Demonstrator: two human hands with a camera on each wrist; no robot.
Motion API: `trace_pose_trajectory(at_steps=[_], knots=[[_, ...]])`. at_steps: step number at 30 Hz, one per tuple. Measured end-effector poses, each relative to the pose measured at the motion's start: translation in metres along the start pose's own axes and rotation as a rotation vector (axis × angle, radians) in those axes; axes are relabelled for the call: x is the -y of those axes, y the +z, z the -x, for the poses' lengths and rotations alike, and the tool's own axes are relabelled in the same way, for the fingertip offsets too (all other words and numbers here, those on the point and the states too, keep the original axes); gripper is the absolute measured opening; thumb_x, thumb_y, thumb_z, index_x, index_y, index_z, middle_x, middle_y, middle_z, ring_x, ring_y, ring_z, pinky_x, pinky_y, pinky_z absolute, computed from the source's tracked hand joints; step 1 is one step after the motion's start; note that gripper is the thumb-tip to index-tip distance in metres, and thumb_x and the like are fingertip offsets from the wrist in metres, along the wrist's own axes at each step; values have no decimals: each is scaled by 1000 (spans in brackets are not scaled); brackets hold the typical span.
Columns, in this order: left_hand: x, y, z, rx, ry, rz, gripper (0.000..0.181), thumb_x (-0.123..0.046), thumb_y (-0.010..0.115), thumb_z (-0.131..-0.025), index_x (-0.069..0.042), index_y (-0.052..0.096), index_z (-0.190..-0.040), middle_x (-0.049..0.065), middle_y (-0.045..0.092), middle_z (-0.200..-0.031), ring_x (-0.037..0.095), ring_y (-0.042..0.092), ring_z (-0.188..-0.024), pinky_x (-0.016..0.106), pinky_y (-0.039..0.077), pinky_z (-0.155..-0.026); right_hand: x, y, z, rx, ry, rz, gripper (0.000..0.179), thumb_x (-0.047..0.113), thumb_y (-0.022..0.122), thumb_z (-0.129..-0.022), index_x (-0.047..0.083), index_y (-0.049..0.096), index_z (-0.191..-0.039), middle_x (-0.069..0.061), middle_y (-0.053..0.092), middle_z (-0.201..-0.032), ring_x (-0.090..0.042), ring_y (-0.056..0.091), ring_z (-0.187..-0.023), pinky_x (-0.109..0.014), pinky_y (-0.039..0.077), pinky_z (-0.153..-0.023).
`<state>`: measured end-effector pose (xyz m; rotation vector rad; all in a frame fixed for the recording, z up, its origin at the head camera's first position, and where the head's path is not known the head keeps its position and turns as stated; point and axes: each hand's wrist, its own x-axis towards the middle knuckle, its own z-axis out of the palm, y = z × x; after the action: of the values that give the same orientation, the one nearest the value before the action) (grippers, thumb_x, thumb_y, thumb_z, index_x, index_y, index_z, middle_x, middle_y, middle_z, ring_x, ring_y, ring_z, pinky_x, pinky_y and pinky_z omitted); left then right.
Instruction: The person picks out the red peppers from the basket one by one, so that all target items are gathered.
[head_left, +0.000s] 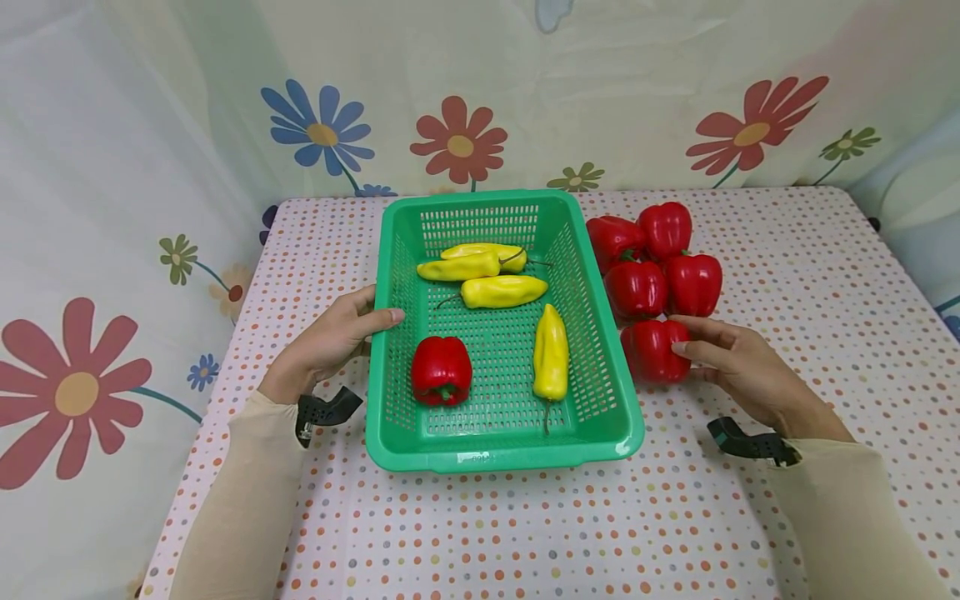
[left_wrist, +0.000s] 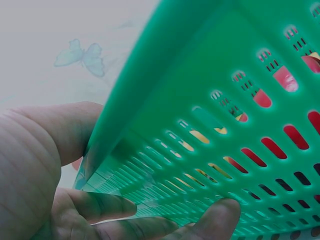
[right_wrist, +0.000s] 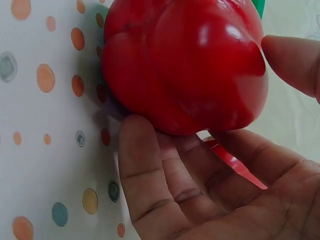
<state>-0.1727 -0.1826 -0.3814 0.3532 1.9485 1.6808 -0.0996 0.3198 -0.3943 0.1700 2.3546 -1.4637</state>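
My left hand (head_left: 330,333) grips the left rim of a green plastic basket (head_left: 504,457), thumb over the edge and fingers against the slotted outer wall (left_wrist: 165,90). Inside the basket lie several long yellow peppers (head_left: 504,292) and one red bell pepper (head_left: 441,367), its stem toward the near side. Just right of the basket, my right hand (head_left: 742,367) holds the nearest red bell pepper (head_left: 654,352) of a group. The right wrist view shows the thumb on one side of this bell pepper (right_wrist: 185,65) and the fingers (right_wrist: 145,175) along another, close to the tabletop.
Several more red bell peppers (head_left: 636,289) cluster beyond the held one, along the basket's right wall. A dotted cloth (head_left: 465,542) covers the table. Flower-printed curtains (head_left: 600,100) hang behind and at the sides.
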Motion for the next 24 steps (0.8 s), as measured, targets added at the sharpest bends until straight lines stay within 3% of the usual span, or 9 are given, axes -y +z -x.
trace_pose_trajectory(at_steps=[5, 8, 19, 24], knots=[[0, 0, 0, 2, 3, 0, 58, -20, 54, -109, -2, 33, -160, 28, 55, -145, 31, 74, -106, 49, 65, -85, -1, 0, 0, -4, -9, 8, 65, 29, 56, -109, -1, 31, -161, -15, 43, -151, -20, 50, -118, -20, 59, -87], [0, 0, 0, 1, 0, 1, 58, -20, 54, -109, -2, 33, -160, 28, 55, -145, 31, 74, -105, 49, 65, -85, -1, 0, 0, -4, -14, 8, 67, 30, 58, -108, 0, 31, -161, -14, 43, -151, -23, 50, -121, -20, 59, -88], [1, 0, 0, 6, 7, 7, 58, -19, 53, -109, -2, 33, -160, 30, 55, -145, 33, 74, -105, 50, 65, -83, 3, 1, 2, -1, -7, 17, 69, 32, 57, -108, 0, 28, -162, -26, 37, -157, -34, 47, -129, -17, 58, -87], [1, 0, 0, 6, 12, 8, 59, -19, 53, -109, -2, 32, -161, 30, 54, -144, 32, 75, -104, 50, 65, -82, 9, -1, 4, 4, -15, 79, 70, 34, 56, -109, 0, 26, -163, -30, 37, -159, -27, 53, -123, -18, 59, -86]])
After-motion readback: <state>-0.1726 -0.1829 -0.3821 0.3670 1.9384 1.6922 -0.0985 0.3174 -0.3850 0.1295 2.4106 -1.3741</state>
